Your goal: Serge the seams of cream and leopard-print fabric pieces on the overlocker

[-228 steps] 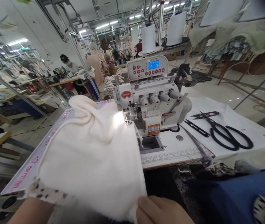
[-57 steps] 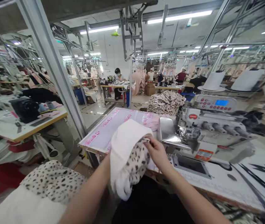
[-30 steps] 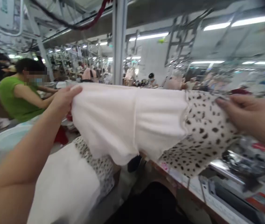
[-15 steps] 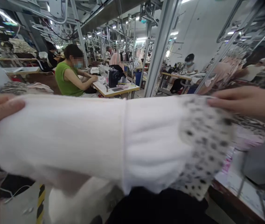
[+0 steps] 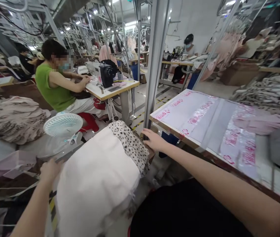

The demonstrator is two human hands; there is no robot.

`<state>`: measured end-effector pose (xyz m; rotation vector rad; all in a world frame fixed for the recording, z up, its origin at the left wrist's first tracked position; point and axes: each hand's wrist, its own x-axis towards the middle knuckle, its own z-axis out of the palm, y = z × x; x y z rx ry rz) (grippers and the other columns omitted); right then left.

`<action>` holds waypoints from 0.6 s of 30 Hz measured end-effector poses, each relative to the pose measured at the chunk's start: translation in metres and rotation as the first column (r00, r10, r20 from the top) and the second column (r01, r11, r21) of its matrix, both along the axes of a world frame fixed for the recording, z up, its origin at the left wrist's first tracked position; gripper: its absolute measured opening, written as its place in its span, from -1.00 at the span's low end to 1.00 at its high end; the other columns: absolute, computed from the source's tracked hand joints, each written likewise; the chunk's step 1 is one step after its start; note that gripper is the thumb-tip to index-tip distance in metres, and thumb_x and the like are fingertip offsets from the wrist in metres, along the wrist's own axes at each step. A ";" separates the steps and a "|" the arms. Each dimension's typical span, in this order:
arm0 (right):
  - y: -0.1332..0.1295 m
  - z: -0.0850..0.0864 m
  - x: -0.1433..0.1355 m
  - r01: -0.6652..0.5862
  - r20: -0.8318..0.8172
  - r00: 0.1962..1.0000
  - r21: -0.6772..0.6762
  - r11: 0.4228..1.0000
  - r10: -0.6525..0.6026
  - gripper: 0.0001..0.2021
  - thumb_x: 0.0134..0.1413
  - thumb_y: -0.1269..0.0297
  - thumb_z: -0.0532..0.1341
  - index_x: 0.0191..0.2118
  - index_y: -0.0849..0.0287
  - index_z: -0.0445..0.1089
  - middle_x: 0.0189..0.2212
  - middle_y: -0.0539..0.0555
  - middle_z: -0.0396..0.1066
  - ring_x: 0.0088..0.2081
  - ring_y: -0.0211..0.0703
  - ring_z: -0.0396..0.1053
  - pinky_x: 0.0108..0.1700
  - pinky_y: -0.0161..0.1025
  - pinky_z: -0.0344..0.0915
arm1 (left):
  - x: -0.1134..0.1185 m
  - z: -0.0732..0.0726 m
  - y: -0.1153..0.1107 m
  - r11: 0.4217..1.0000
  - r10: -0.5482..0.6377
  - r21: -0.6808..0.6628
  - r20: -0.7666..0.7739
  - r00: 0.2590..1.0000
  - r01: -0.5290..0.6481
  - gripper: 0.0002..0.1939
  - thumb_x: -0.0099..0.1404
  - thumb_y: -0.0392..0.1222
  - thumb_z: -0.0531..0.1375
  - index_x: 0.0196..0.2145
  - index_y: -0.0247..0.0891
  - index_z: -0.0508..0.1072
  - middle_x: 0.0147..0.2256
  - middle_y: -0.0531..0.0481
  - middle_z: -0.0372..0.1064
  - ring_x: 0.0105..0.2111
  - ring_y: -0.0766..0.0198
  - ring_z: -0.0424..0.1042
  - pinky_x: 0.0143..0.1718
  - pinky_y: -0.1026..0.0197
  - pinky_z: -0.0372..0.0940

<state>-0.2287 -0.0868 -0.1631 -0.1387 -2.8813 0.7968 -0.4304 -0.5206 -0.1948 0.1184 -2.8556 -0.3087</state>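
Observation:
A white garment piece (image 5: 98, 164) with a black-spotted cream end (image 5: 132, 143) lies draped over a stack in front of my lap. My left hand (image 5: 51, 169) is at its left edge, somewhat blurred, with the fingers loosely extended and no cloth visibly gripped. Just beyond the spotted end, on the right, is my right hand (image 5: 153, 140). Its fingers are apart and hold nothing that I can see. What supports the cloth is mostly hidden beneath it.
A white fan (image 5: 63, 126) stands beyond my left hand, near piled beige fabric (image 5: 14, 118). At right is a table (image 5: 199, 115) covered with printed plastic. Ahead, a person in green (image 5: 56, 75) sits at a sewing machine (image 5: 106, 74). A metal post (image 5: 154, 62) rises between.
The white piece, earlier stretched up between both hands, now lies lower on the stack. Both hands have let go and come down beside it. The view has tilted downward.

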 end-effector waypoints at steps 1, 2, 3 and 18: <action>0.005 -0.016 0.019 0.000 0.034 0.999 -0.015 1.000 0.000 -0.53 -0.05 0.43 0.17 0.06 0.20 0.24 0.15 0.19 0.09 0.13 -0.03 0.12 0.13 -0.13 0.10 | 0.000 -0.008 0.016 0.999 -0.042 -0.001 -0.021 0.999 0.042 -0.59 -0.02 -0.14 0.17 -0.25 -0.53 0.43 -0.34 -0.35 0.41 -0.20 -0.17 0.35 -0.23 -0.09 0.24; 0.011 -0.031 0.038 0.012 0.065 0.998 -0.029 1.000 -0.010 -0.56 -0.05 0.44 0.16 0.03 0.21 0.27 0.14 0.21 0.12 0.12 -0.02 0.15 0.13 -0.11 0.10 | -0.001 -0.014 0.036 0.995 -0.099 0.003 -0.052 0.994 0.099 -0.50 0.04 -0.11 0.13 -0.13 -0.57 0.37 -0.20 -0.42 0.35 -0.09 -0.18 0.27 -0.12 -0.12 0.17; 0.017 -0.044 0.058 0.034 0.093 0.995 -0.040 0.999 -0.030 -0.59 -0.04 0.45 0.14 0.01 0.23 0.29 0.12 0.24 0.15 0.10 0.00 0.17 0.12 -0.09 0.12 | 0.000 -0.019 0.061 0.985 -0.170 0.009 -0.087 0.982 0.171 -0.44 0.11 -0.09 0.08 -0.02 -0.57 0.27 -0.07 -0.44 0.26 0.02 -0.12 0.18 -0.01 -0.10 0.09; 0.007 -0.161 0.420 0.790 -0.118 0.613 0.085 0.607 -0.781 -0.70 0.01 0.07 -0.01 -0.25 0.08 0.35 -0.15 0.19 0.38 -0.14 0.13 0.38 -0.08 0.07 0.31 | -0.004 -0.089 0.223 0.875 -0.479 0.106 0.041 0.877 0.473 -0.41 0.32 -0.01 -0.16 0.22 -0.34 -0.13 0.20 -0.31 -0.18 0.18 -0.07 -0.11 0.08 -0.24 -0.09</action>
